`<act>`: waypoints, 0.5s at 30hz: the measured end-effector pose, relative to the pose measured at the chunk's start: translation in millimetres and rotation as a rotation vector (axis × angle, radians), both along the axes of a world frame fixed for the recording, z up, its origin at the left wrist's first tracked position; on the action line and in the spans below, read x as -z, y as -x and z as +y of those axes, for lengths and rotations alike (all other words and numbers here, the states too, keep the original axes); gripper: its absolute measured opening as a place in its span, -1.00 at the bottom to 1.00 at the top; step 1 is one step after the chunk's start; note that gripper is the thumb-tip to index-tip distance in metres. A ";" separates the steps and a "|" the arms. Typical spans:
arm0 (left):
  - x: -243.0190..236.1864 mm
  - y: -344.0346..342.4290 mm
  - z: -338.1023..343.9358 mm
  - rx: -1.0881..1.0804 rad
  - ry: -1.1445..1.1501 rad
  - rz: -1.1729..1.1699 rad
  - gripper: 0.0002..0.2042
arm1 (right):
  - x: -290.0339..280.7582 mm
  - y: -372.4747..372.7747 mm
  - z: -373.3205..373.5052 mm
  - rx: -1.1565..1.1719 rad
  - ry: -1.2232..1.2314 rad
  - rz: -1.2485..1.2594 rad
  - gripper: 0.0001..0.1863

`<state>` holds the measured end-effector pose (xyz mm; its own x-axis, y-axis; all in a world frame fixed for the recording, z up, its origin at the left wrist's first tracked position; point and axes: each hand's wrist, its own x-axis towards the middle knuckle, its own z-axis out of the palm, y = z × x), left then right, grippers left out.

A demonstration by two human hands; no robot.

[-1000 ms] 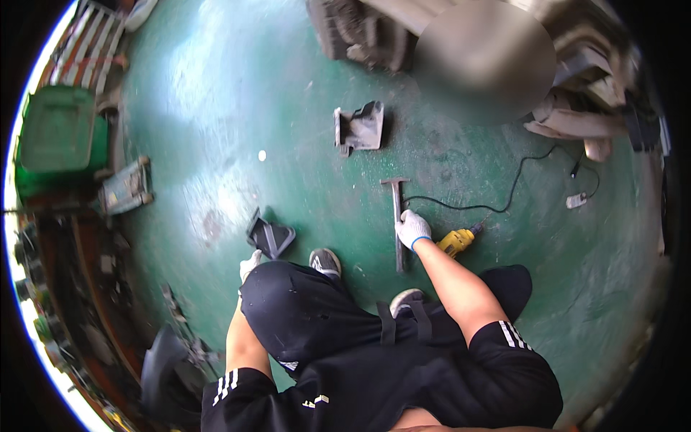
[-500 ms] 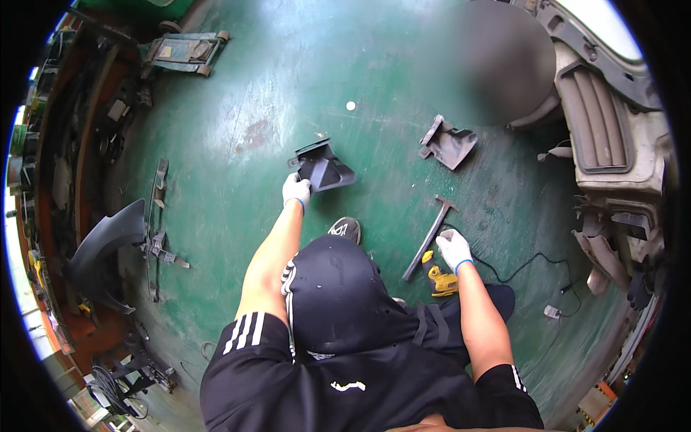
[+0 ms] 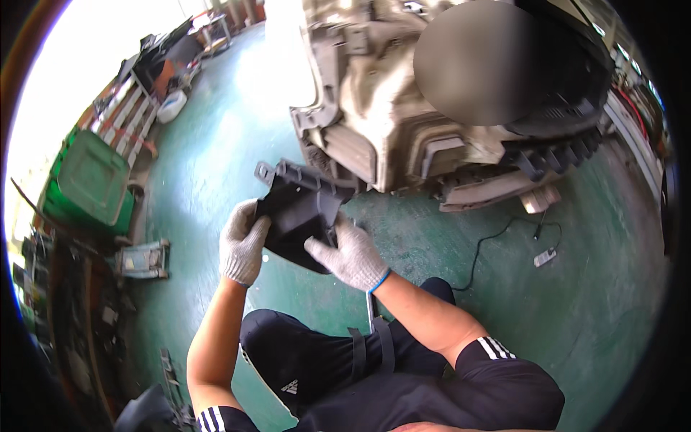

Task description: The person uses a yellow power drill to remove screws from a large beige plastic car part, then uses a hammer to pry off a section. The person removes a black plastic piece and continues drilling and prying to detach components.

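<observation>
Both my hands, in grey knit gloves, hold a black plastic car part (image 3: 299,212) up in front of me. My left hand (image 3: 243,245) grips its left edge. My right hand (image 3: 349,253) grips its lower right side, fingers spread over the face. The part is angular with a ribbed, tabbed strip along its top. Behind it stands the stripped front end of a car (image 3: 403,122).
A black cable (image 3: 497,237) with a small plug block runs over the green floor (image 3: 216,144) at right. A green bin (image 3: 86,187) and a low floor jack (image 3: 140,259) stand at left. Tools and dark parts line the left edge.
My left hand picked the black part up off the floor. My right hand left the long bar and yellow tool and joined it on the part. My view swung up toward the car.
</observation>
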<state>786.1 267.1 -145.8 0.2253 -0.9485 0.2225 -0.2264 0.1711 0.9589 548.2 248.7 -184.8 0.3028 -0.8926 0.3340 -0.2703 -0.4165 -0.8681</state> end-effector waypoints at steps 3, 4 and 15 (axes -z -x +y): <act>-50.3 58.0 -26.6 0.132 -0.009 -0.112 -0.66 | -32.3 56.1 -17.7 0.174 0.269 -0.260 -0.51; -61.5 70.3 -32.6 0.273 0.016 -0.044 -0.61 | -51.7 79.8 -18.3 0.231 0.251 -0.137 -0.58; -161.2 120.9 -204.6 -0.008 0.840 -0.602 -0.21 | -170.1 207.6 -108.8 0.572 0.696 0.237 -0.66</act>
<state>665.2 62.5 15.3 -0.1366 -0.4344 0.8903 -0.6335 0.7292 0.2586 340.6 139.9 -14.7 0.0074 -0.5488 0.8359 -0.7337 -0.5710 -0.3683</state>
